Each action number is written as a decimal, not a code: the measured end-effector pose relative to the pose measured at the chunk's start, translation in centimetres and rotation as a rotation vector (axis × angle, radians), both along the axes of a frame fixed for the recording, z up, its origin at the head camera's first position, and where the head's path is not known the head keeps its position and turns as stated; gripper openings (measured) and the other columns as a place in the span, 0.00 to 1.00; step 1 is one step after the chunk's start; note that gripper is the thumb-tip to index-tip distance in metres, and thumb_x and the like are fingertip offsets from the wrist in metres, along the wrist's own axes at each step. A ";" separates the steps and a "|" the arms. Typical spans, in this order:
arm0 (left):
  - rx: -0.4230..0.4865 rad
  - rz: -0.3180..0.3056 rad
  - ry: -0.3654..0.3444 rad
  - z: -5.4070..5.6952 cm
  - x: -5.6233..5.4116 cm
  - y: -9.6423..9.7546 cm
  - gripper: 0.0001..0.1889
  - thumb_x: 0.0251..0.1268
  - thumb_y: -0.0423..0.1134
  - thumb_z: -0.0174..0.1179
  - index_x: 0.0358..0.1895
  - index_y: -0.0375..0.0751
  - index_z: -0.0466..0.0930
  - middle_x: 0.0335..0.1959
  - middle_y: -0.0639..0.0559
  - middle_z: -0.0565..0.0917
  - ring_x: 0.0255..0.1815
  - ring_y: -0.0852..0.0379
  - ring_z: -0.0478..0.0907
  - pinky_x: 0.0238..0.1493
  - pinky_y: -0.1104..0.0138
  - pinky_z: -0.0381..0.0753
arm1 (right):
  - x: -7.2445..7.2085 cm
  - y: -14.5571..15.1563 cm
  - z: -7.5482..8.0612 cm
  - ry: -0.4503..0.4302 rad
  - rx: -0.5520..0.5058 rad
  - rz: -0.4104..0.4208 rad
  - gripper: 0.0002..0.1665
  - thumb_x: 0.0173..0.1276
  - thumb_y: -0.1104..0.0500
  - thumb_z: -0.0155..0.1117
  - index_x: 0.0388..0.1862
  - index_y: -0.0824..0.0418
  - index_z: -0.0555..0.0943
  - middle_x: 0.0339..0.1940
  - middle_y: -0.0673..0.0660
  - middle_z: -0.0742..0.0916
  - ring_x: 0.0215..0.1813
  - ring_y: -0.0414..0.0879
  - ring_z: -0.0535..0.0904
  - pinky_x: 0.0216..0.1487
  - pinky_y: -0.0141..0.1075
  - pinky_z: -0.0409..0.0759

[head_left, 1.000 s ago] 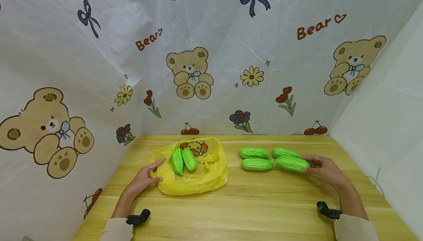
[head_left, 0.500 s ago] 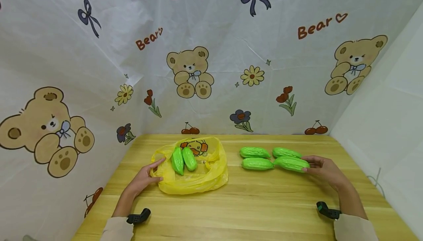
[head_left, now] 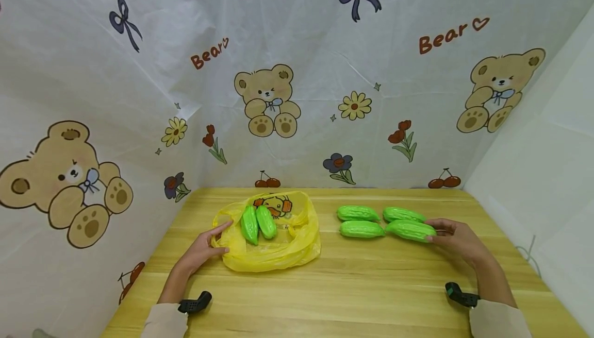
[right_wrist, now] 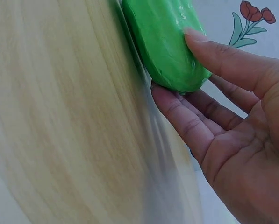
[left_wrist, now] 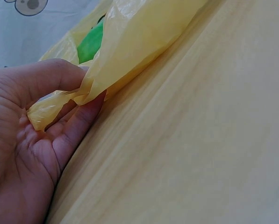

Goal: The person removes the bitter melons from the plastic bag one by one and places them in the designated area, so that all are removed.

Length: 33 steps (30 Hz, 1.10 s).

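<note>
On the left of the table, a yellow plastic bag (head_left: 297, 253) lies spread with its mouth up. Inside it are two green bitter melons (head_left: 249, 225), side by side. My left hand (head_left: 200, 251) pinches the bag's left edge; in the left wrist view the film bunches between thumb and fingers. To the right, several more bitter melons (head_left: 362, 229) lie in two rows on the table. The front right bitter melon (head_left: 411, 230) has its right end in the grip of my right hand (head_left: 459, 241). In the right wrist view the thumb rests against its side and fingertips touch its end.
A light wooden table (head_left: 325, 302) holds everything. Behind it hangs a white cloth (head_left: 315, 44) printed with bears, bows and flowers. A plain white wall panel (head_left: 547, 173) borders the right side, with a thin cable (head_left: 531, 258) near the table edge.
</note>
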<state>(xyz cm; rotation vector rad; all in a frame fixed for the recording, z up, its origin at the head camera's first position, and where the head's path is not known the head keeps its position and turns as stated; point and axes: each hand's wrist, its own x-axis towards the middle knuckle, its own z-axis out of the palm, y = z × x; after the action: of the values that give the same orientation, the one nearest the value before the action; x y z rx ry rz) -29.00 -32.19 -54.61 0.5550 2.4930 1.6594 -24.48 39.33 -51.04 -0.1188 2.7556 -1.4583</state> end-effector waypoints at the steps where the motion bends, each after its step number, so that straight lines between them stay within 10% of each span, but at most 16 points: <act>1: 0.001 0.001 0.001 0.0 0.0 0.0 0.42 0.59 0.33 0.73 0.77 0.38 0.65 0.77 0.39 0.64 0.55 0.51 0.60 0.55 0.74 0.61 | 0.0 0.0 0.0 -0.001 0.001 -0.001 0.36 0.67 0.49 0.72 0.68 0.67 0.76 0.65 0.65 0.79 0.50 0.28 0.74 0.48 0.30 0.80; 18: 0.029 -0.021 0.000 0.2 0.1 0.0 0.41 0.59 0.32 0.72 0.77 0.37 0.64 0.78 0.38 0.62 0.58 0.45 0.59 0.57 0.76 0.60 | -0.2 0.0 -0.5 0.009 -0.041 -0.011 0.36 0.67 0.51 0.73 0.67 0.69 0.76 0.60 0.55 0.82 0.49 0.27 0.76 0.48 0.27 0.79; 33: 0.003 0.002 -0.009 0.2 0.2 0.1 0.41 0.60 0.32 0.71 0.78 0.38 0.63 0.79 0.39 0.61 0.58 0.49 0.60 0.57 0.77 0.60 | 0.4 0.4 0.6 0.051 0.004 0.000 0.33 0.70 0.55 0.71 0.67 0.73 0.75 0.62 0.71 0.81 0.48 0.29 0.81 0.47 0.31 0.82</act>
<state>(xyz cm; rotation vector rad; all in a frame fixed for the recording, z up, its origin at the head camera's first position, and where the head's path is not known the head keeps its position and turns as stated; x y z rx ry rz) -28.85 -32.09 -54.41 0.5442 2.4867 1.6629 -24.08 39.74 -50.40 -0.1576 2.7981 -1.4708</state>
